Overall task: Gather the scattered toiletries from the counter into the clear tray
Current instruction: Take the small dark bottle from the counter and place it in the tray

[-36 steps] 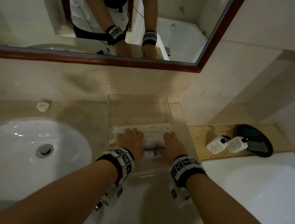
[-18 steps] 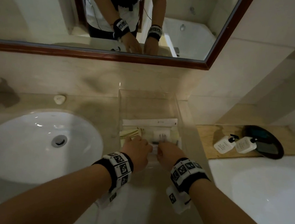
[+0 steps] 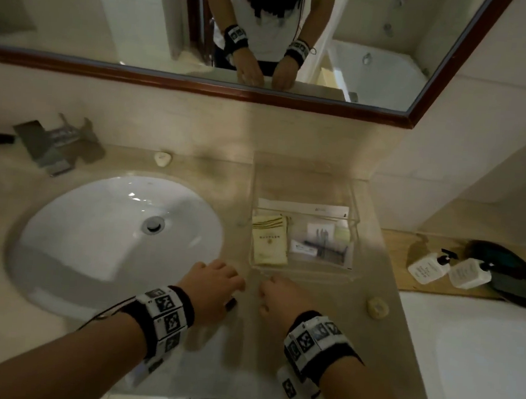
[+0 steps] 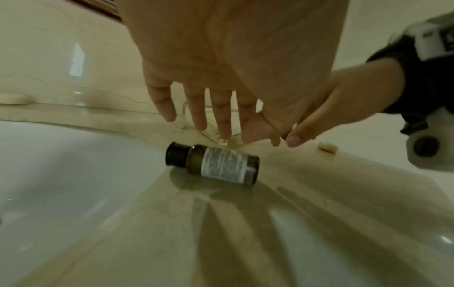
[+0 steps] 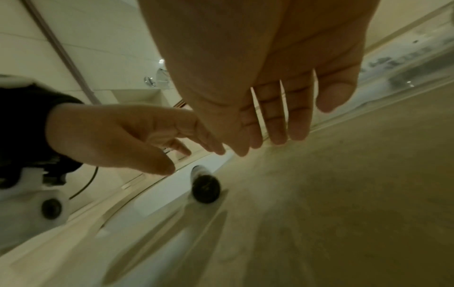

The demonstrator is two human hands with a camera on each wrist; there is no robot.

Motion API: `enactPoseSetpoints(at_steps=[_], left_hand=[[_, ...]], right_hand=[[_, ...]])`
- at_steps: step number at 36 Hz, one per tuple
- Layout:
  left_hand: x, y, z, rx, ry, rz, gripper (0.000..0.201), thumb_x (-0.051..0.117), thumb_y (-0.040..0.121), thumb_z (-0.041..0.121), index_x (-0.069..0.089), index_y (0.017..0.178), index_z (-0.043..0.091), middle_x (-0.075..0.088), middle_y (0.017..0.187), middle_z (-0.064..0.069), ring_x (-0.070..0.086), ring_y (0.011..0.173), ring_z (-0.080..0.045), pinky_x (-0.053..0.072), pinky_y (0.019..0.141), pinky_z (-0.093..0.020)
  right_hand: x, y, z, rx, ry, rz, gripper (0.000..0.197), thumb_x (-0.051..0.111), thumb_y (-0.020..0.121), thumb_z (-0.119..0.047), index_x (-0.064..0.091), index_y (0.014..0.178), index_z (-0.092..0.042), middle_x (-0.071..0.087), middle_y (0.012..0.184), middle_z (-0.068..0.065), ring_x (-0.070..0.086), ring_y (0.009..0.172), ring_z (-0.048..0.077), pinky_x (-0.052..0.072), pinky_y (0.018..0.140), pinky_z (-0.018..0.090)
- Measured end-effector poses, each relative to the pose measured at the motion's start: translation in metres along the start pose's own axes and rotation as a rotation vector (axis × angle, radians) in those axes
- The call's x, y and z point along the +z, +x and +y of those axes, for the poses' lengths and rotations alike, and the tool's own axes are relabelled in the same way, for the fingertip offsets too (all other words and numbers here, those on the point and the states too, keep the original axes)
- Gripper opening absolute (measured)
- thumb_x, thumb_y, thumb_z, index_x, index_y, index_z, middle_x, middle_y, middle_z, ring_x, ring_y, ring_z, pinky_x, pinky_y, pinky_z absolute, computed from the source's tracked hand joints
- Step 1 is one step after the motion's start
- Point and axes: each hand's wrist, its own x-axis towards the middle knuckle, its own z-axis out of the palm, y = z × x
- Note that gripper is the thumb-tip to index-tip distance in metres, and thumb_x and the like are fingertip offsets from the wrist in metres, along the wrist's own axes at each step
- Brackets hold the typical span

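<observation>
The clear tray stands on the counter right of the sink. Inside lie a cream sachet, a long white packet, small white packets and a dark comb. My left hand hovers just before the tray's near left corner, fingers straight and holding nothing. Beneath it a small dark bottle with a pale label lies on its side at the sink's edge, and also shows as the bottle. My right hand is beside the left, fingers relaxed and empty. A round soap sits on the counter near the tray's right corner.
The white sink fills the left, with a faucet and another small soap behind it. Two pump bottles and a black dish stand on a wooden ledge at right. A bathtub lies below it.
Both hands have drawn back out of the tray toward me and now hover over the counter in front of it. The packets stay in the tray.
</observation>
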Motion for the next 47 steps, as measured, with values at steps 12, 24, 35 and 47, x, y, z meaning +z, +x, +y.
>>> enactPoseSetpoints(at_steps=[12,24,35,47], left_hand=[[0.022,-0.03,-0.005,-0.136,0.11,-0.024,0.029,0.041,0.098,0.024,0.047,0.126,0.018,0.045,0.13,-0.008,0.043,0.117,-0.031,0.037,0.089,-0.041],[0.004,-0.079,-0.063,-0.31,-0.092,0.172,0.02,0.05,0.091,0.009,0.058,0.109,0.011,0.054,0.111,-0.01,0.059,0.092,-0.031,0.046,0.077,-0.038],[0.0,-0.153,-0.164,-0.509,-0.435,0.42,0.019,0.045,0.086,0.002,0.049,0.104,0.005,0.051,0.108,-0.011,0.048,0.09,-0.027,0.021,0.068,-0.026],[0.007,-0.236,-0.343,-0.8,-0.186,0.184,0.021,0.045,0.09,0.019,0.05,0.11,0.022,0.061,0.107,-0.003,0.055,0.099,-0.029,0.037,0.079,-0.037]], right_hand=[[0.037,0.013,-0.054,-0.11,0.046,-0.033,0.034,0.052,0.091,-0.015,0.046,0.124,-0.012,0.045,0.128,0.01,0.047,0.115,0.03,0.041,0.1,0.041],[0.016,0.049,-0.131,-0.272,0.033,0.147,0.018,0.048,0.095,-0.022,0.048,0.111,-0.014,0.051,0.114,0.006,0.056,0.1,0.026,0.047,0.085,0.035],[-0.012,0.104,-0.264,-0.46,-0.058,0.024,0.026,0.046,0.091,-0.024,0.053,0.116,-0.017,0.058,0.117,0.007,0.058,0.101,0.028,0.049,0.086,0.037],[-0.018,0.204,-0.446,-0.422,-0.253,-0.072,0.021,0.045,0.092,-0.01,0.049,0.112,-0.016,0.05,0.119,0.005,0.056,0.104,0.028,0.047,0.082,0.037]])
